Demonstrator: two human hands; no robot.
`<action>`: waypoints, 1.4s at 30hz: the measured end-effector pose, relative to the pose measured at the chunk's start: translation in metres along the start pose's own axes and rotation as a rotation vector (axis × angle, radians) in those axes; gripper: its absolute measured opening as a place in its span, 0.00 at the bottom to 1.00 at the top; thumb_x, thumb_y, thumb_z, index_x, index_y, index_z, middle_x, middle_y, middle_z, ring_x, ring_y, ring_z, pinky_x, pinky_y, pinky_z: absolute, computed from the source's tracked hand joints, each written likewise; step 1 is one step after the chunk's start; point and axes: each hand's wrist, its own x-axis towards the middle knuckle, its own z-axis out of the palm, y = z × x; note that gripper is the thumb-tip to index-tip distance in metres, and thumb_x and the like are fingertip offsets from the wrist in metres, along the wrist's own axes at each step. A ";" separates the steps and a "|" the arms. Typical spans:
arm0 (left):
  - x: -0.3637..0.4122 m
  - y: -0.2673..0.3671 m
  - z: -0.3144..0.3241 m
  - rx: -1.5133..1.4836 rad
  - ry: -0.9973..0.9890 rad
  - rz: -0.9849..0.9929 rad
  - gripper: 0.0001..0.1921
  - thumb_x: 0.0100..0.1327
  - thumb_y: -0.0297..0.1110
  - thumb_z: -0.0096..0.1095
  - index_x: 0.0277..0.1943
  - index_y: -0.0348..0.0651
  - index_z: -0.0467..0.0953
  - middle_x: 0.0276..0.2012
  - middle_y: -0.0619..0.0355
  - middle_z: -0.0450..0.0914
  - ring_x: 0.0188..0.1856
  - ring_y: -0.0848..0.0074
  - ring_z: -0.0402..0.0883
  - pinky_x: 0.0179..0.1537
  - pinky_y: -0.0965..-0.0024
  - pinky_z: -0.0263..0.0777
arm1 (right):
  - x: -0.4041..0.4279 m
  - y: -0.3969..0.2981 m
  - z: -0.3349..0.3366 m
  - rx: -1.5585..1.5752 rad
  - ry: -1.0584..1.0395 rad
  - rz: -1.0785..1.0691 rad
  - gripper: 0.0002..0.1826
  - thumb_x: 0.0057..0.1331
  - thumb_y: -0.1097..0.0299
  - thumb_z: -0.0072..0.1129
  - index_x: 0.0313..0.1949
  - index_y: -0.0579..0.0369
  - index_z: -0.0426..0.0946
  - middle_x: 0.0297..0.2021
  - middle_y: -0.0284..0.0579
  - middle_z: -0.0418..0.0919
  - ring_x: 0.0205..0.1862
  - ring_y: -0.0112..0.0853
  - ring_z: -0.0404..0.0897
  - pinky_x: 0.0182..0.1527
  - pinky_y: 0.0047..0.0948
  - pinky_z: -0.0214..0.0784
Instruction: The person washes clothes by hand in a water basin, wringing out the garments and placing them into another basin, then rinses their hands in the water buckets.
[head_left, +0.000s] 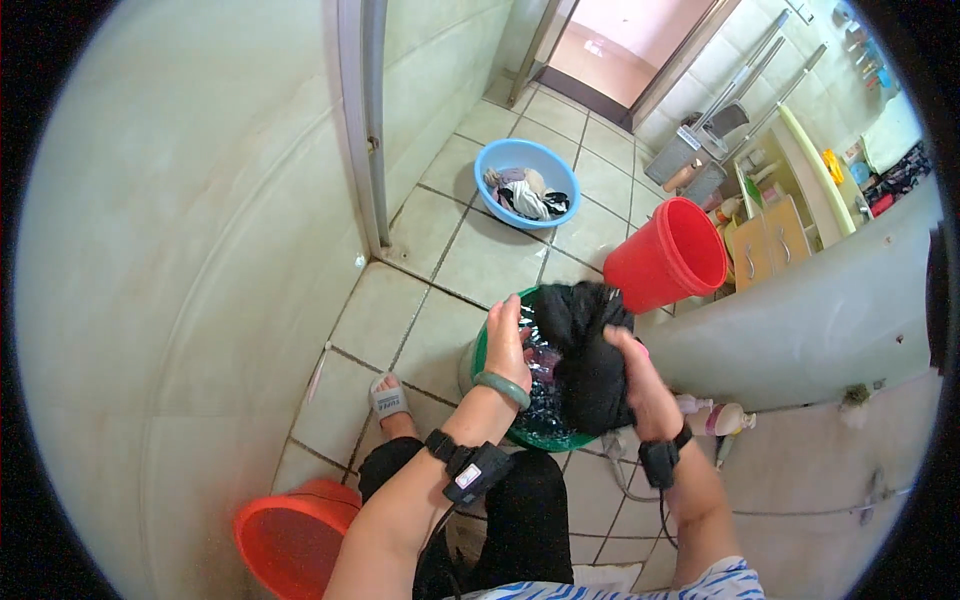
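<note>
A green bucket (551, 441) of water stands on the tiled floor before me, with a wet black cloth garment (592, 360) over its right part. My right hand (643, 379) presses on the garment's right side, its fingertips partly hidden by the cloth. At the bucket's left side is my left hand (510, 345), fingers extended and apart from the garment, with a green bangle on that wrist. Something pinkish shows dimly in the water between the hands.
Beyond the bucket are a red bucket (664, 255) and a light blue basin (486, 196) holding clothes. An orange-red basin (247, 536) sits at lower left. Pump bottles (720, 420) stand at right. Mops (750, 75) lean by a low cabinet (769, 236).
</note>
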 end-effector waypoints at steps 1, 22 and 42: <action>0.004 0.003 -0.006 -0.028 0.001 0.010 0.31 0.57 0.59 0.53 0.58 0.54 0.60 0.52 0.59 0.65 0.52 0.71 0.64 0.48 0.64 0.56 | 0.019 -0.012 0.006 0.061 -0.006 0.013 0.20 0.59 0.55 0.55 0.46 0.56 0.73 0.37 0.42 0.79 0.33 0.32 0.79 0.36 0.30 0.74; 0.001 0.030 -0.021 -0.323 -0.105 -0.065 0.20 0.63 0.48 0.49 0.50 0.44 0.63 0.43 0.55 0.71 0.46 0.68 0.71 0.46 0.64 0.65 | 0.113 0.018 -0.008 -0.912 -0.170 -0.424 0.28 0.61 0.62 0.58 0.59 0.54 0.62 0.51 0.48 0.71 0.47 0.31 0.73 0.48 0.28 0.67; 0.009 0.032 -0.023 -0.289 -0.220 -0.107 0.15 0.62 0.36 0.51 0.47 0.45 0.58 0.44 0.50 0.69 0.46 0.63 0.72 0.49 0.60 0.66 | 0.048 0.052 -0.185 -1.136 0.436 -0.552 0.36 0.47 0.55 0.69 0.52 0.62 0.67 0.49 0.59 0.70 0.52 0.46 0.70 0.53 0.38 0.64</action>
